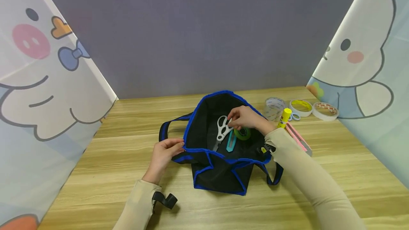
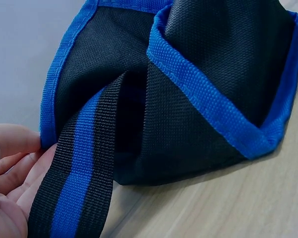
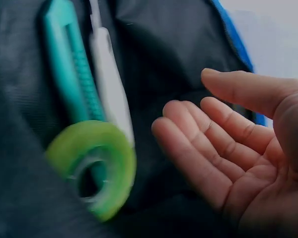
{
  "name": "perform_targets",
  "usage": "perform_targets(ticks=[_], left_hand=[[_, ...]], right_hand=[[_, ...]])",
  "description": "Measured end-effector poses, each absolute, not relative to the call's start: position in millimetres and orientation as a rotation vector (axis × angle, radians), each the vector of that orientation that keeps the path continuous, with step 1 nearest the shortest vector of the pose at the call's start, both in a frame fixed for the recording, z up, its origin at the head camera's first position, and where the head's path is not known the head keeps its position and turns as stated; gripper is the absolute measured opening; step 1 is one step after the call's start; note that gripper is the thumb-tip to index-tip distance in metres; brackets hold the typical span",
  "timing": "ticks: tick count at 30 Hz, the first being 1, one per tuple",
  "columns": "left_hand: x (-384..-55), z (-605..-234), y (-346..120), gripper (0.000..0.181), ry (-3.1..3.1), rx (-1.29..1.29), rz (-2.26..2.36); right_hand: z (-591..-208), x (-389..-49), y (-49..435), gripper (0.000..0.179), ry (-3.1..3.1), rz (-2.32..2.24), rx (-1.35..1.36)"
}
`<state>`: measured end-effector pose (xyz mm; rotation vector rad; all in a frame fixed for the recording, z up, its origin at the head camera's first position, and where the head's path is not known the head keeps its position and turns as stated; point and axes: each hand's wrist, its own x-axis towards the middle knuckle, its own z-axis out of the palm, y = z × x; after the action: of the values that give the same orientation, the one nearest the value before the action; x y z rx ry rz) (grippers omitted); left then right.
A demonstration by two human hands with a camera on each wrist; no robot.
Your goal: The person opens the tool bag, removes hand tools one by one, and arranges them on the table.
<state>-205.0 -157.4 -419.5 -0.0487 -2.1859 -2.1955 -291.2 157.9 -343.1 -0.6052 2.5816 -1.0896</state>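
Note:
A black tote bag with blue edging [image 1: 220, 178] lies with its mouth facing up on the wooden table. My left hand [image 1: 161, 155] pinches the bag's left rim between thumb and fingers; in the left wrist view, a black-and-blue strap [image 2: 82, 163] passes in front of it. Inside the bag are white-handled scissors [image 1: 221, 136], a teal utility knife [image 1: 231, 143] and a green tape roll [image 3: 89, 139]. Over them, in the bag's mouth, is my right hand [image 1: 247, 118]. The right wrist view shows its fingers [image 3: 193, 158] loosely extended, apart from the scissors and holding nothing.
Right of the bag stand a yellow glue stick [image 1: 285, 118], a clear tape roll [image 1: 274, 107] and two more tape rolls, one yellow inside [image 1: 301, 108] and one white [image 1: 325, 113]. Blue-handled scissors [image 1: 295, 116] and a pink-and-grey item [image 1: 298, 138] lie near them. A grey wall [image 1: 198, 38] rises behind.

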Motion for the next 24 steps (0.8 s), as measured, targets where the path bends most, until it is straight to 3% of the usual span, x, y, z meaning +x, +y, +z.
perform_targets(ticks=[13,24], left_hand=[[-204.5,-418.8,-156.0,0.017,-2.19,-0.032,-2.195],[-203.7,-418.4,-155.3,0.016,-2.184,-0.038,-2.189]], right_hand=[[-356.5,-294.4,165.7,0.023,2.645,-0.971,-0.569],[-376.1,-296.1,156.7,0.021,2.455,-1.161,-0.452]])
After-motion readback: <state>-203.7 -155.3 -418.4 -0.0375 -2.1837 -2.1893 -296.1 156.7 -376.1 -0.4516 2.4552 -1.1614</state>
